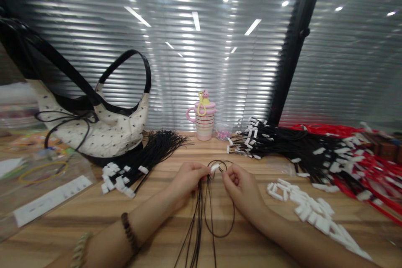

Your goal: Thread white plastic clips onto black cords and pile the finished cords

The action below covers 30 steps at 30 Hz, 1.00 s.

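At the middle of the table my left hand (191, 176) pinches several thin black cords (198, 222), which hang down toward the near edge. A small white tag (215, 168) sits among the cords at my left fingertips. My right hand (238, 181) is closed in a pinch on a looped part of the black cord (234, 213), just right of the tag. The loop droops between the hands onto the wood. Exactly how the cord passes through or around the tag is too small to tell.
Bundled black cords with white tags (125, 178) lie left, beside a dotted handbag (116, 132). Loose white tags (309, 203) lie right, before more black cord bundles (282, 140) and red cords (377, 167). A striped mug (204, 123) and small clear tub (223, 133) stand behind.
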{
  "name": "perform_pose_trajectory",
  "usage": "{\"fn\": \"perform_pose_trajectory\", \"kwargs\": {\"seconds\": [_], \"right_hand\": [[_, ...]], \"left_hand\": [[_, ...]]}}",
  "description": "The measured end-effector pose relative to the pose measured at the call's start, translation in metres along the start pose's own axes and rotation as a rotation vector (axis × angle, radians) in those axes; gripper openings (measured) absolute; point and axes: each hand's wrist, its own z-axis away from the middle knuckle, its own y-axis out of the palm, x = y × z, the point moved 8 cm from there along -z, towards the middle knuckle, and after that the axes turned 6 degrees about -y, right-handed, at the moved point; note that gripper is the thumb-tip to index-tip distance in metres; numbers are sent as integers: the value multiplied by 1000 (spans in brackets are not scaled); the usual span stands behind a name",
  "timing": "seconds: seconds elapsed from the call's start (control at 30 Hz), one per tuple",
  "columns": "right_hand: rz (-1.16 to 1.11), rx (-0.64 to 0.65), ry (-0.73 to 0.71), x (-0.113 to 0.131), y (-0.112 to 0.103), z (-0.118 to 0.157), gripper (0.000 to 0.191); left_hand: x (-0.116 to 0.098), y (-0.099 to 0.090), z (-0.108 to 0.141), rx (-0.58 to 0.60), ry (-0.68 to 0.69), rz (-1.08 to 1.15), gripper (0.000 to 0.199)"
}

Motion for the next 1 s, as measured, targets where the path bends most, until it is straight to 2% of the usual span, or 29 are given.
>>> {"fn": "perform_pose_trajectory", "kwargs": {"seconds": [0.27,0.43,0.67,0.9,1.0], "right_hand": [[126,-20,-45,4,-2,2,19],[286,-18,-178,11,-5,0,19],[416,19,-284,20,-3,3,18],[445,-43,-503,39,-6,5,10],[417,48,-568,39,3,8,15]], "left_hand": [[2,0,0,4,-11,-20,27],[3,0,0,5,-12,-72,29],[3,1,0,32,4,-93,30],[1,2,2,44,-5,-87,29],[0,2,3,43,-2,-110,27]]}}
